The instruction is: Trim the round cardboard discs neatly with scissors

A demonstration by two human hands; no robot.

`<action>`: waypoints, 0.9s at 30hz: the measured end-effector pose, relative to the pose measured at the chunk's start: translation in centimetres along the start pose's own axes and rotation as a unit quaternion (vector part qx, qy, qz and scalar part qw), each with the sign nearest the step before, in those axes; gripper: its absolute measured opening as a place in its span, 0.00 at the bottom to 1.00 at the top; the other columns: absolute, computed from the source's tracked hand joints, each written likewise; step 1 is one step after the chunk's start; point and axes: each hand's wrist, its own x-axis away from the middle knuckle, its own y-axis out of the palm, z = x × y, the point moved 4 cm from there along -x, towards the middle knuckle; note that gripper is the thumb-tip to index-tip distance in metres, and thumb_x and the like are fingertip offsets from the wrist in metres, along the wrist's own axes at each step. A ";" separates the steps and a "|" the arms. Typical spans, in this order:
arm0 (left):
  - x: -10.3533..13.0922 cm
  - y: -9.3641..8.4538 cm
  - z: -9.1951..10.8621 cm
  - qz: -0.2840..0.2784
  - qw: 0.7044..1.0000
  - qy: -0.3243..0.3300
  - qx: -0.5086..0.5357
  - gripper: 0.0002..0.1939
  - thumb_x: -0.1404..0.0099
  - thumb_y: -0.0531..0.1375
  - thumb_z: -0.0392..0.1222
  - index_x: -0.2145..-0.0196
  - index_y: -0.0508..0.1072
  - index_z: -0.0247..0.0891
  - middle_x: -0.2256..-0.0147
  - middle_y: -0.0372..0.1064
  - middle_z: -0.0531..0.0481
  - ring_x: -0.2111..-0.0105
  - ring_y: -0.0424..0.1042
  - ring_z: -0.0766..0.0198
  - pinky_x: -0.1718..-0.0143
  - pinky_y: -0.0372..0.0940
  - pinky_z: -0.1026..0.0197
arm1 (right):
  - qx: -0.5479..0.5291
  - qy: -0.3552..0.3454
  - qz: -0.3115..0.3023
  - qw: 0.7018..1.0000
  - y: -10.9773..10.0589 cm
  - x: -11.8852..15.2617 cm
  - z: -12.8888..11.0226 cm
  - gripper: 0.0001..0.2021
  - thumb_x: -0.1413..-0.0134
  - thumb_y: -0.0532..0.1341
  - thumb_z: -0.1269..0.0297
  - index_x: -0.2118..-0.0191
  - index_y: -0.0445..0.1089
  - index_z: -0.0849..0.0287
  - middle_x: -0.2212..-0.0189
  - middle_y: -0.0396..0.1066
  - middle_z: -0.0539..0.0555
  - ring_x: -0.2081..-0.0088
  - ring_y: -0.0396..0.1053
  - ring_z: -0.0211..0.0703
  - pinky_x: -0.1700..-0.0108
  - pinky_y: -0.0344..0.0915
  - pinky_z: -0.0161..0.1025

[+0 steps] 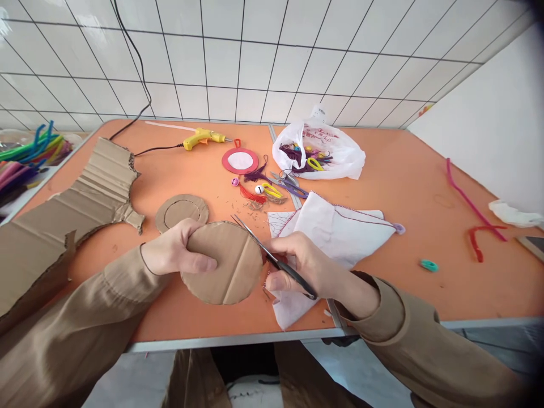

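A round cardboard disc point(225, 263) with a crease across it is gripped at its upper left by my left hand point(181, 249), the thumb lying on top. My right hand point(297, 263) is closed around black-handled scissors point(278, 263), whose blades meet the disc's upper right edge. Behind my left hand lies a cardboard ring point(168, 212) with a circle line on it. White cloth point(335, 226) with dark red edge stitching is spread under and behind my right hand.
A yellow glue gun point(204, 137) with a black cord lies at the back. Near it are a red-rimmed disc point(240, 161), tassels, bells, purple-handled scissors point(293, 184) and a white plastic bag point(340, 150). Large torn cardboard point(85, 198) covers the left; pipe cleaners point(471, 192) lie right.
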 end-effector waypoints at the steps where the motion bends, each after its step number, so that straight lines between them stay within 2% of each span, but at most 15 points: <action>1: 0.0 0.0 0.0 -0.001 1.000 0.001 0.004 0.13 0.55 0.72 0.40 0.69 0.81 0.33 0.71 0.80 0.49 0.71 0.77 0.60 0.69 0.72 0.63 | 0.000 0.001 0.002 1.000 0.0 0.1 -0.1 0.24 0.57 0.72 0.44 0.72 0.66 0.60 0.84 0.68 0.47 0.81 0.67 0.38 0.79 0.60 0.33; 6: 0.0 0.0 0.1 -0.009 1.000 0.003 0.018 0.12 0.55 0.72 0.38 0.70 0.81 0.33 0.71 0.80 0.49 0.71 0.77 0.59 0.69 0.72 0.62 | 0.025 0.009 0.014 1.000 0.0 0.2 -0.6 0.24 0.57 0.72 0.44 0.74 0.65 0.60 0.84 0.68 0.47 0.81 0.66 0.38 0.79 0.59 0.33; 12: 0.0 0.0 0.1 -0.015 0.999 0.007 0.032 0.12 0.54 0.72 0.39 0.70 0.81 0.34 0.72 0.79 0.49 0.72 0.77 0.59 0.70 0.71 0.63 | 0.070 -0.003 0.026 0.997 -0.2 0.3 -0.8 0.24 0.55 0.71 0.46 0.78 0.62 0.59 0.84 0.68 0.48 0.80 0.63 0.35 0.80 0.53 0.33; 16: -0.1 -0.2 0.1 -0.016 0.999 0.018 0.043 0.12 0.55 0.72 0.38 0.70 0.81 0.34 0.73 0.80 0.48 0.73 0.77 0.59 0.72 0.71 0.63 | 0.124 -0.010 0.051 0.991 -0.5 0.4 -0.9 0.24 0.55 0.71 0.47 0.80 0.61 0.59 0.86 0.62 0.45 0.81 0.55 0.32 0.80 0.47 0.33; 18: -0.2 -0.4 -0.2 -0.009 0.999 0.015 0.042 0.12 0.55 0.73 0.38 0.69 0.82 0.34 0.73 0.79 0.48 0.74 0.76 0.59 0.72 0.71 0.63 | 0.133 -0.004 0.052 0.990 -0.5 0.4 -0.9 0.23 0.53 0.71 0.48 0.78 0.62 0.59 0.86 0.60 0.44 0.81 0.55 0.32 0.79 0.47 0.33; 22: -1.0 -1.0 -0.9 -0.020 0.999 0.026 0.040 0.13 0.58 0.74 0.38 0.71 0.82 0.35 0.75 0.79 0.50 0.77 0.75 0.60 0.76 0.70 0.64 | 0.097 0.015 0.042 0.994 -0.6 0.1 -0.4 0.19 0.51 0.70 0.52 0.75 0.64 0.59 0.85 0.62 0.44 0.80 0.61 0.35 0.78 0.50 0.33; 25: -1.7 -1.5 -1.2 -0.001 0.998 0.042 0.047 0.14 0.58 0.75 0.39 0.71 0.83 0.35 0.75 0.79 0.49 0.76 0.76 0.60 0.75 0.71 0.64 | 0.053 0.015 0.088 0.995 -1.3 -0.2 0.1 0.19 0.58 0.73 0.53 0.70 0.68 0.60 0.84 0.60 0.43 0.81 0.59 0.34 0.79 0.50 0.33; 27: -1.9 -1.7 -1.1 0.022 0.997 0.060 0.050 0.14 0.57 0.76 0.40 0.70 0.83 0.35 0.74 0.80 0.49 0.75 0.76 0.60 0.73 0.71 0.63 | 0.017 0.019 0.088 0.996 -1.6 -0.3 0.2 0.22 0.59 0.73 0.51 0.66 0.70 0.62 0.83 0.61 0.43 0.81 0.58 0.33 0.79 0.52 0.33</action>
